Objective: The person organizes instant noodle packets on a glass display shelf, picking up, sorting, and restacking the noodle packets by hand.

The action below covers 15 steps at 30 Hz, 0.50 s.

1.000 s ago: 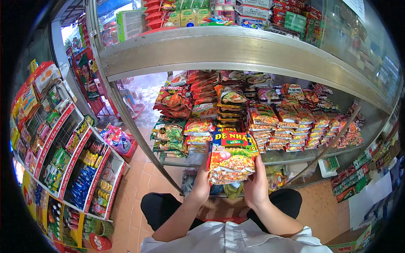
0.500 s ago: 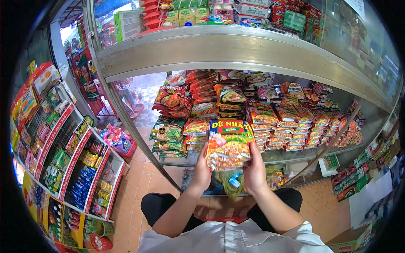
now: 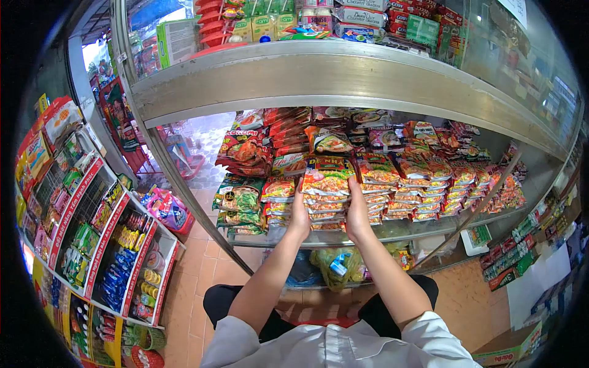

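A stack of instant noodle packets (image 3: 327,189), red and yellow with a noodle picture on top, stands at the front of the shelf among other stacks. My left hand (image 3: 299,213) presses its left side, and my right hand (image 3: 357,211) its right side, fingers stretched along the packets. Right of it are more noodle stacks (image 3: 375,175) of similar packs. Green noodle packs (image 3: 240,196) and a red and yellow stack (image 3: 279,191) lie to the left. Whether the held stack rests fully on the shelf is hard to see.
A metal-framed cabinet beam (image 3: 331,73) crosses above my hands. Under the noodle shelf hangs a green plastic bag (image 3: 334,265). At left stands a snack rack (image 3: 116,245); a slanted metal post (image 3: 190,205) is beside the shelf. Cartons (image 3: 509,346) lie at lower right.
Both hands have moved forward, away from my body, carrying the noodle stack from in front of the shelf into the row. The arms are now more stretched out.
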Each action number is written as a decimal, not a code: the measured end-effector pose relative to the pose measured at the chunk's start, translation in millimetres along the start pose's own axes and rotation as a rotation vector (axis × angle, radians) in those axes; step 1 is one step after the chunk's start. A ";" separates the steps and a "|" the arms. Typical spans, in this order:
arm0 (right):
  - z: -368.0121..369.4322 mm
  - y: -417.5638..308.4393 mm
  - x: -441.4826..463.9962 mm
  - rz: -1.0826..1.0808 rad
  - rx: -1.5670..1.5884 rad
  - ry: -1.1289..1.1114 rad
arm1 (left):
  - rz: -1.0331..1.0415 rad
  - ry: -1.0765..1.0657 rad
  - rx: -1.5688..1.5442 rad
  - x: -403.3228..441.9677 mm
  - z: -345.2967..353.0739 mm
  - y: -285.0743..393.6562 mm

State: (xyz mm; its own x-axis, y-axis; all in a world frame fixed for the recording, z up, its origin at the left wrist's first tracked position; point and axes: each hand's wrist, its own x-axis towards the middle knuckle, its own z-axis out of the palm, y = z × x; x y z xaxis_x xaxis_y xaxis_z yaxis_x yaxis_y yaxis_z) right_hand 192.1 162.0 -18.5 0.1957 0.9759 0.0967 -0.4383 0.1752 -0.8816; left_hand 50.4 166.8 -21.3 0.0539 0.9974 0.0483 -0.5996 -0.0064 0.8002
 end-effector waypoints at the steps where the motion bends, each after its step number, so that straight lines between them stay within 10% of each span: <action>1: 1.6 1.8 4.3 0.026 0.020 0.021 | 0.024 0.008 0.022 6.9 -2.3 -4.5; 10: 27.4 -16.5 1.3 -0.068 -0.044 0.157 | 0.136 0.349 0.386 18.9 6.6 -6.6; 15: 29.3 -9.3 3.2 -0.104 -0.021 0.235 | 0.912 0.246 0.971 -2.9 19.1 1.3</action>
State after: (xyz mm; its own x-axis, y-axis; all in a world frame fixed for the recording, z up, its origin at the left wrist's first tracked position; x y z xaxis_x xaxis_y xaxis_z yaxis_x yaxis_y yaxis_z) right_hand 171.2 167.2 3.6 0.4384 0.8952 0.0797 -0.3872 0.2682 -0.8821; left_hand 64.7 162.6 -9.0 -0.2613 0.5968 0.7586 0.4615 -0.6131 0.6413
